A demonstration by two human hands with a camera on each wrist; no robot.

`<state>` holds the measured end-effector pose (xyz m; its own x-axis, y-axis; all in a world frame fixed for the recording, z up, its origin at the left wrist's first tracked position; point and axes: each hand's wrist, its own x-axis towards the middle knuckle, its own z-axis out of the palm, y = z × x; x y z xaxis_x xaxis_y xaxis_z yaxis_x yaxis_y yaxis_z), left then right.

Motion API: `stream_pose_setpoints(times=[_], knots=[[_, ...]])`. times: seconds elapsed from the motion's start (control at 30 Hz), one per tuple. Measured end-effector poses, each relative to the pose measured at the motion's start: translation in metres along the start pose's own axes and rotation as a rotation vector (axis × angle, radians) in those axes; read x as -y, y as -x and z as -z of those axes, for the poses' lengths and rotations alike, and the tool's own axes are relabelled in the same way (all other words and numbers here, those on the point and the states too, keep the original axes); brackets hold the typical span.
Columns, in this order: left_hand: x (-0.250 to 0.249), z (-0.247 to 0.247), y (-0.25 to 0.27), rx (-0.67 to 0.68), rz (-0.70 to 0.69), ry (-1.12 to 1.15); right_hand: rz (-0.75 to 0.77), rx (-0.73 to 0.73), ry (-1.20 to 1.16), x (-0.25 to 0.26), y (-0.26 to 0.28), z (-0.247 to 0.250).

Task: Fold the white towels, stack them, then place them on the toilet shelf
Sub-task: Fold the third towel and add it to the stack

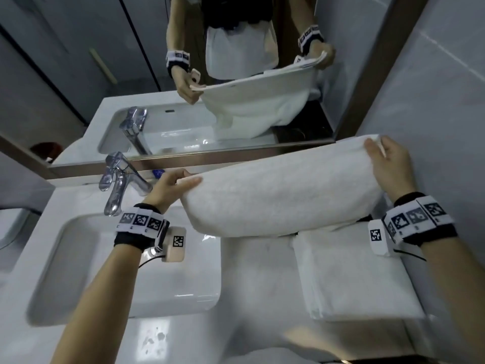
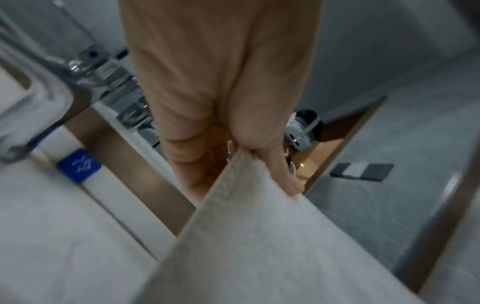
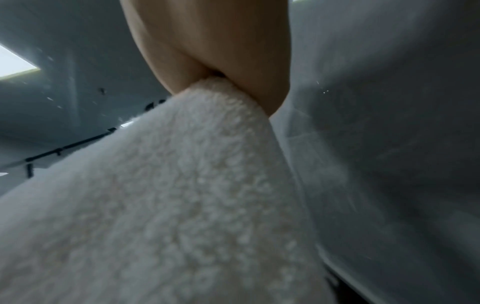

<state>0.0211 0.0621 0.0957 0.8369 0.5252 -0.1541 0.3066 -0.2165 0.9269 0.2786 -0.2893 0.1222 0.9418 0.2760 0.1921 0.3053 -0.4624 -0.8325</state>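
A white towel (image 1: 283, 195) hangs stretched in the air over the counter, held by its top edge. My left hand (image 1: 173, 186) pinches the towel's left corner near the tap. My right hand (image 1: 388, 161) pinches the right corner, higher and close to the wall. In the left wrist view the left hand's fingers (image 2: 267, 144) clamp the towel (image 2: 272, 246) edge. The right wrist view shows my right hand (image 3: 221, 67) squeezing the fluffy towel (image 3: 182, 205). A folded white towel (image 1: 354, 274) lies on the counter at the right, below the held one.
A white basin (image 1: 126, 266) sits at the left with a chrome tap (image 1: 118, 182) behind it. A wide mirror (image 1: 78, 74) spans the back wall. A grey tiled wall (image 1: 451, 101) stands close on the right. A blue label (image 2: 79, 165) sits by the tap.
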Motion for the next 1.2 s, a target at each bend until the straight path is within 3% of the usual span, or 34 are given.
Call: stream_pose_setpoints(times=[0.17, 0.3, 0.43, 0.63, 0.73, 0.87, 1.07, 1.13, 1.2], knots=[[0.017, -0.007, -0.03, 0.03, 0.13, 0.143, -0.055, 0.038, 0.1, -0.02, -0.023, -0.016], [0.023, -0.016, -0.066, -0.09, 0.201, 0.126, -0.139, 0.094, 0.178, -0.032, -0.05, -0.036], [0.029, -0.027, -0.096, -0.213, 0.153, -0.028, -0.222, 0.118, 0.222, -0.039, -0.072, -0.053], [0.054, -0.036, -0.118, -0.221, 0.101, -0.073, -0.383, 0.136, 0.232, -0.06, -0.086, -0.067], [0.073, -0.046, -0.118, -0.204, 0.218, -0.057, -0.416, 0.222, 0.283, -0.065, -0.083, -0.077], [0.095, -0.052, -0.109, -0.069, 0.467, 0.033, -0.523, 0.417, 0.312, -0.074, -0.075, -0.077], [0.097, -0.05, -0.08, 0.136, 0.688, 0.019, -0.77, 0.521, 0.019, -0.087, -0.047, -0.054], [0.097, -0.057, -0.071, 0.154, 0.677, -0.01, -0.775, 0.531, -0.092, -0.087, -0.036, -0.05], [0.095, -0.065, -0.065, 0.063, 0.602, -0.011, -0.72, 0.472, -0.234, -0.08, -0.028, -0.049]])
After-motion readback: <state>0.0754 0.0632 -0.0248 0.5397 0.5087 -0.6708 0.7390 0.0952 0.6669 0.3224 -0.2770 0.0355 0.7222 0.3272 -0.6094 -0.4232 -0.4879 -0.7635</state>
